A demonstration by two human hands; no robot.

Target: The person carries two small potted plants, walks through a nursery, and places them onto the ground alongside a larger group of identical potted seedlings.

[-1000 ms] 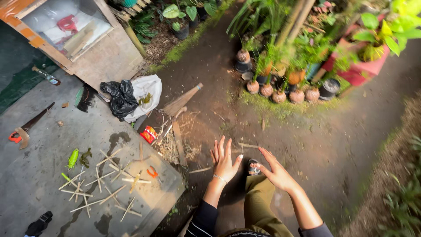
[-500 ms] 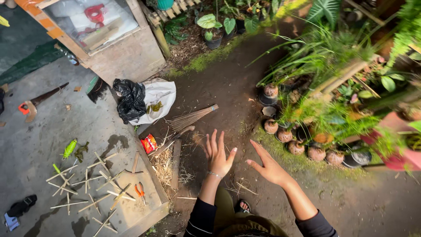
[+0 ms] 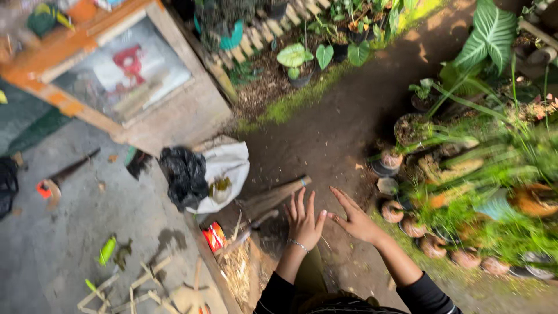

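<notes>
Left hand (image 3: 304, 220) and right hand (image 3: 354, 220) both empty, fingers spread wide, held out over the dirt path (image 3: 325, 134). Nearest thing: stick broom (image 3: 273, 200), lying flat on the ground just beyond the left hand, not touched. Bundle of thin tan sticks, bound at one end. Likely light, stiff lengthwise, bristles springy; best gripped at the bound neck. Beyond it: white sack (image 3: 228, 168), black bag (image 3: 185, 174).
</notes>
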